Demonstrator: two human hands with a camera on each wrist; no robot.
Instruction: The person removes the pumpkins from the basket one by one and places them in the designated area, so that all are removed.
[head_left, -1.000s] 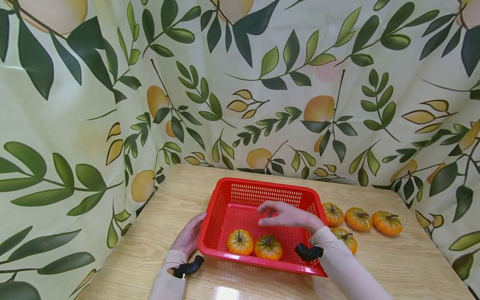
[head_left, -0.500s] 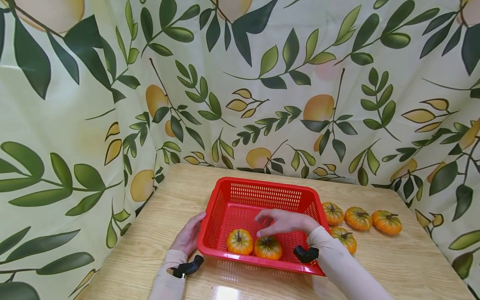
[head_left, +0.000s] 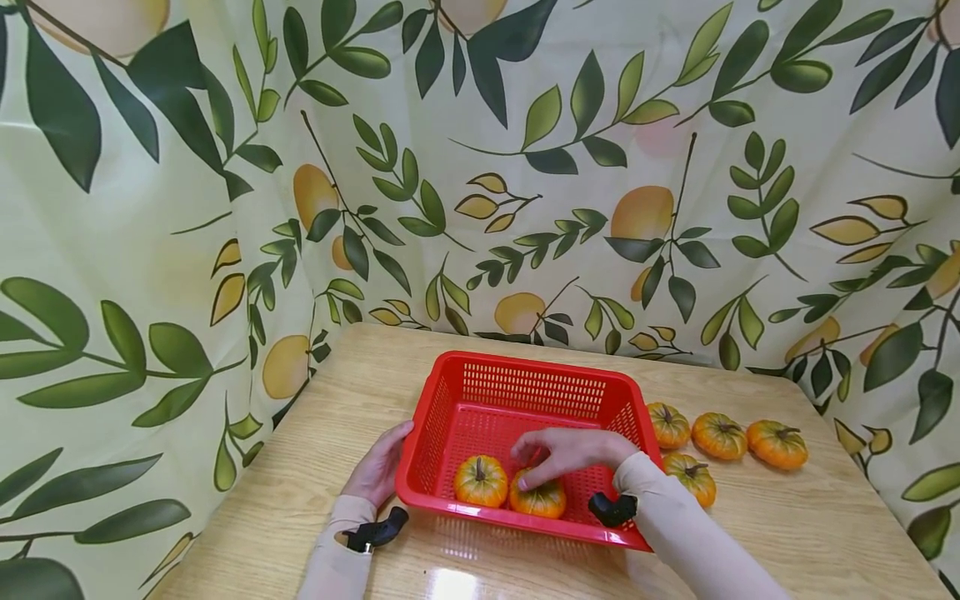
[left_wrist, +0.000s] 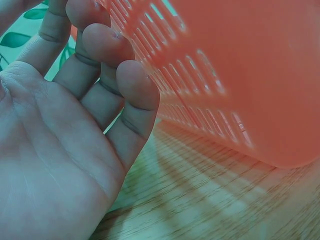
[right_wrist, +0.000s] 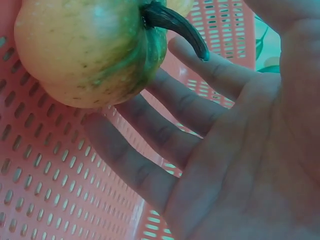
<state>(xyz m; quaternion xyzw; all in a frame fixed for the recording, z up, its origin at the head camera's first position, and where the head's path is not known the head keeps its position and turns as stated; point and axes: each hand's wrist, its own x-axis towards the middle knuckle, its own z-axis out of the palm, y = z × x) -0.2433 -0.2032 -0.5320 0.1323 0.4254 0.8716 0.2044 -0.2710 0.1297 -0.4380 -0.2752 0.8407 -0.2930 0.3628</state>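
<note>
Clearly, pumpkin point(head_left: 543, 503) lay just below our right hand point(head_left: 566, 453), nearer one, fingers point(right_wrist: 161, 131) spread wide, stem point(right_wrist: 181, 27) curved palmward; we had left hand point(head_left: 377, 472), fingers loosely bent, against basket point(head_left: 480, 427).

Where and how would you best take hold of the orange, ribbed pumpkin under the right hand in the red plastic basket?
I'd grip the ribbed pumpkin by its wide, round body, coming from above and the far side: the basket is open-topped, while its near wall and the neighbouring pumpkin crowd two sides. That body likely offers a surer hold than the thin, curved stem.
</note>
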